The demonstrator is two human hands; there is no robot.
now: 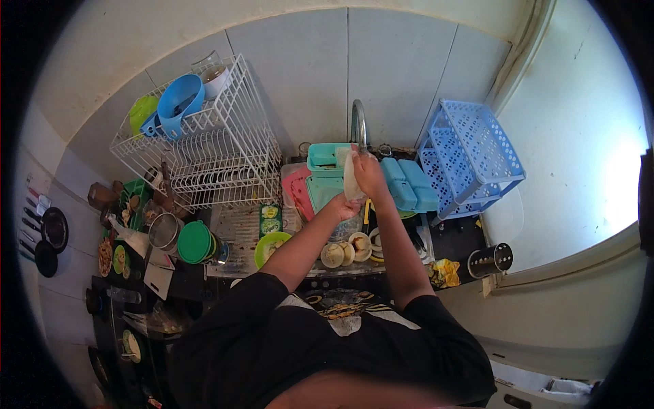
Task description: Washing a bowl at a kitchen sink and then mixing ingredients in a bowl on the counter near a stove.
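Under the curved metal faucet [359, 122], my right hand [370, 174] grips a thin, translucent whitish lid or dish [351, 179], tilted on edge. My left hand [347, 206] holds the lower edge of the same piece, palm turned up. Behind it stands an open turquoise divided lunch box [323, 156] with bits of residue inside. A turquoise lid [326, 188] and a pink board or lid [297, 190] lie beside my hands on the left. To the right rests a blue compartment container [414, 181]. Several small stained bowls [333, 255] sit below my forearms.
A white wire dish rack [225, 148] stands left, holding a blue plastic bowl [180, 99]. A green bowl [272, 244] and a Sunlight soap packet [271, 219] lie on the drainboard [232, 230]. At right are a blue tiered plastic rack [475, 153] and a perforated metal holder [488, 260].
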